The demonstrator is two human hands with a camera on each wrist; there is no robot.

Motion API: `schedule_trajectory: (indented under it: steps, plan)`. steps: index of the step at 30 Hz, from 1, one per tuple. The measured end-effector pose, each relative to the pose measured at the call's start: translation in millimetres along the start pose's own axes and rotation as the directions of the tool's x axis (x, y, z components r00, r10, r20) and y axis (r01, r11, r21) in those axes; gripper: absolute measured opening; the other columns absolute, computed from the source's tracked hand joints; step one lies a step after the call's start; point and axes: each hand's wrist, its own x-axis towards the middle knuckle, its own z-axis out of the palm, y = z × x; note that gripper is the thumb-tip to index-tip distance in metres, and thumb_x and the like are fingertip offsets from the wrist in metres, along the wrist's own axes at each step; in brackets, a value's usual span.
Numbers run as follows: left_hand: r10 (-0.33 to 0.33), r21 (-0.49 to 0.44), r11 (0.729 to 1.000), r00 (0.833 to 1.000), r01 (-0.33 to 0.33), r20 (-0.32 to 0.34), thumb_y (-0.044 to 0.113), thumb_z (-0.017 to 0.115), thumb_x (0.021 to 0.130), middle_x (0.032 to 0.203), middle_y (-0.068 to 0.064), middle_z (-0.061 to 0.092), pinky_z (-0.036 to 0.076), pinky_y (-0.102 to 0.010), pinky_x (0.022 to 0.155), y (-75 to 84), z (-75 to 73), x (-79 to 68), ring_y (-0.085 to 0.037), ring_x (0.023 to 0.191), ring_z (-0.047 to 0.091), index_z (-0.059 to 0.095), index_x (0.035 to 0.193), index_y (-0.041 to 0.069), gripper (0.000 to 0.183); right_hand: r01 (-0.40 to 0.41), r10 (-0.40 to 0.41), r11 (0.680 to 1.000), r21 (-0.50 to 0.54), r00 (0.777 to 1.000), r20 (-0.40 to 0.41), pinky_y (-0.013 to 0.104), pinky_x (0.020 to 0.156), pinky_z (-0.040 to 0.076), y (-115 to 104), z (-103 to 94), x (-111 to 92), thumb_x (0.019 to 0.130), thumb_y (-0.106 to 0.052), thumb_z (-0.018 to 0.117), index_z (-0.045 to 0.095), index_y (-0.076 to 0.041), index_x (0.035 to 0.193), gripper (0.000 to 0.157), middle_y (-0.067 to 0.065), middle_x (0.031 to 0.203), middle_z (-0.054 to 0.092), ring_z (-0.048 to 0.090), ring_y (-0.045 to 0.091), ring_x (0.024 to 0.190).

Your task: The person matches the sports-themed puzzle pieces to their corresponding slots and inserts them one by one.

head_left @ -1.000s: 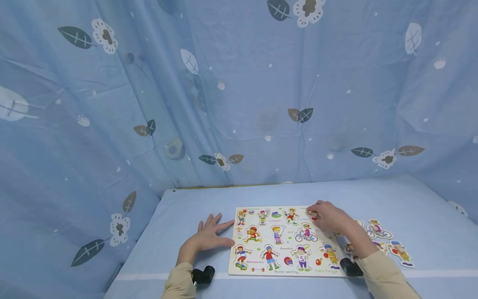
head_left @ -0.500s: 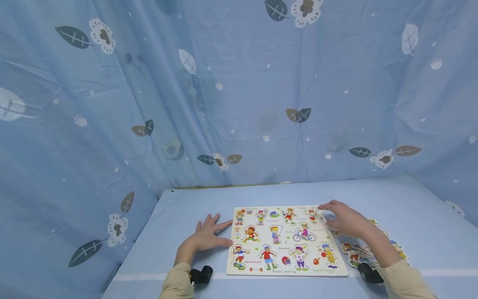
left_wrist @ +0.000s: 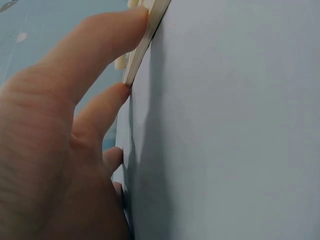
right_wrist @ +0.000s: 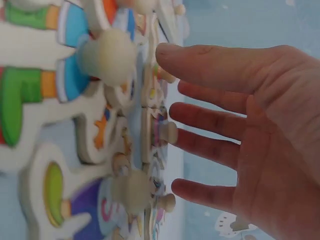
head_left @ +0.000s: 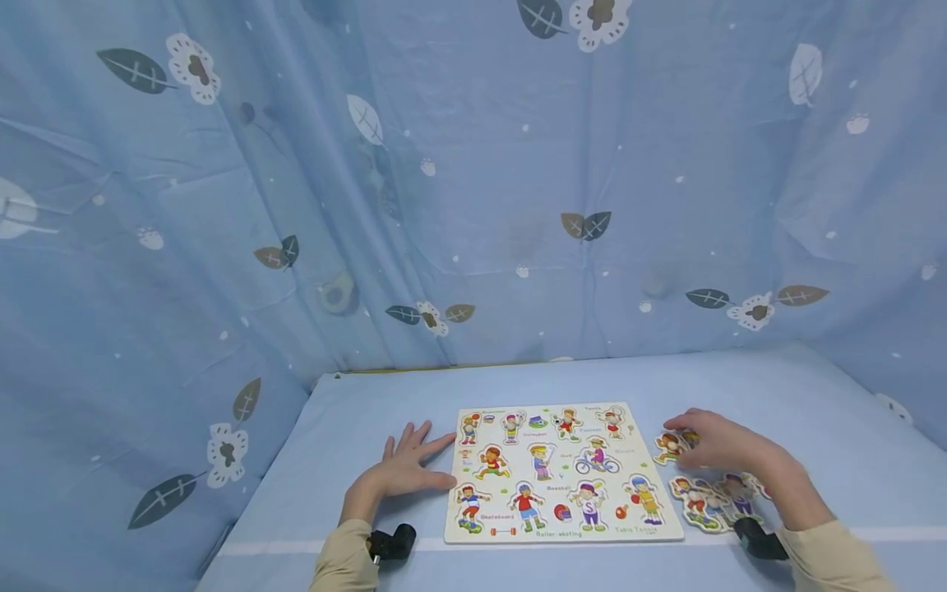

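A wooden sports puzzle board (head_left: 519,460) lies on the table, its figures of children each in their own outline. My left hand (head_left: 405,470) is spread flat beside it, thumb and index fingertip at its left edge. In the left wrist view those two fingertips meet the board's side (left_wrist: 138,52). My right hand (head_left: 728,444) hovers over loose puzzle pieces right of the board, fingertips close to a running-child piece (head_left: 668,447). In the right wrist view its fingers are apart with nothing between them, and wooden knobs (right_wrist: 117,57) stand up from the pieces.
More loose pieces (head_left: 699,503) lie in an overlapping cluster near the right wrist. A black wrist camera (head_left: 758,540) sits close over them; another black camera (head_left: 394,543) is at the left wrist. A blue patterned curtain (head_left: 473,205) hangs behind the table.
My right hand has left the tennis figure at the board's upper right corner and moved right to the loose pieces. The tennis piece stays in the board. The left hand keeps its place.
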Motion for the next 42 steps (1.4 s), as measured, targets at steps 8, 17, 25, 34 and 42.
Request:
schedule_trajectory:
  steps: [8,17,25,34,42]
  plan:
    - [-0.005,0.01,1.0,1.0,0.005,-0.008,0.06,0.074,0.075,0.164,-0.017,0.017,-0.002,-0.066,0.118,-2.2,2.5,1.1,-0.043,0.151,0.0,0.045,0.15,0.03,0.085,-0.002,0.002,1.0,0.01,1.0,-0.006,0.058,0.092,0.049,-5.4,8.3,5.6,0.075,-0.018,0.084,0.066,0.0,0.122,0.053,0.01,0.111,0.062,0.06,0.034,0.105]
    - [-0.006,-0.003,1.0,1.0,0.006,-0.015,0.059,0.074,0.075,0.164,-0.016,0.016,-0.004,-0.065,0.118,-2.4,1.4,1.3,-0.042,0.151,-0.001,0.044,0.15,0.03,0.085,0.028,-0.028,1.0,-0.015,0.999,-0.032,0.053,0.089,0.052,-5.8,10.2,7.4,0.076,-0.016,0.084,0.069,0.0,0.116,0.046,0.005,0.104,0.062,0.06,0.025,0.097]
    - [-0.005,-0.01,1.0,1.0,0.005,-0.015,0.058,0.075,0.075,0.164,-0.015,0.017,-0.004,-0.065,0.118,-2.3,1.9,1.1,-0.042,0.151,-0.001,0.045,0.149,0.031,0.085,0.019,-0.02,1.0,-0.009,0.999,-0.041,0.05,0.088,0.053,-5.4,10.2,7.3,0.075,-0.015,0.082,0.068,0.001,0.117,0.047,0.005,0.104,0.061,0.059,0.022,0.095]
    - [-0.004,-0.013,1.0,1.0,0.004,-0.018,0.059,0.074,0.075,0.165,-0.015,0.016,-0.004,-0.065,0.118,-3.3,2.5,1.3,-0.042,0.151,-0.001,0.045,0.15,0.03,0.085,0.019,-0.02,1.0,-0.016,0.998,-0.059,0.051,0.087,0.053,-7.1,9.0,6.4,0.076,-0.017,0.081,0.068,0.002,0.119,0.048,0.007,0.106,0.062,0.06,0.024,0.096]
    - [-0.002,-0.017,1.0,1.0,0.002,-0.021,0.058,0.074,0.075,0.164,-0.015,0.017,-0.003,-0.065,0.118,-2.1,3.3,0.8,-0.042,0.151,-0.001,0.045,0.15,0.03,0.085,0.03,-0.032,0.999,-0.022,0.997,-0.071,0.05,0.086,0.053,-8.0,8.8,4.8,0.077,-0.018,0.081,0.068,0.003,0.118,0.048,0.007,0.106,0.062,0.06,0.024,0.096]
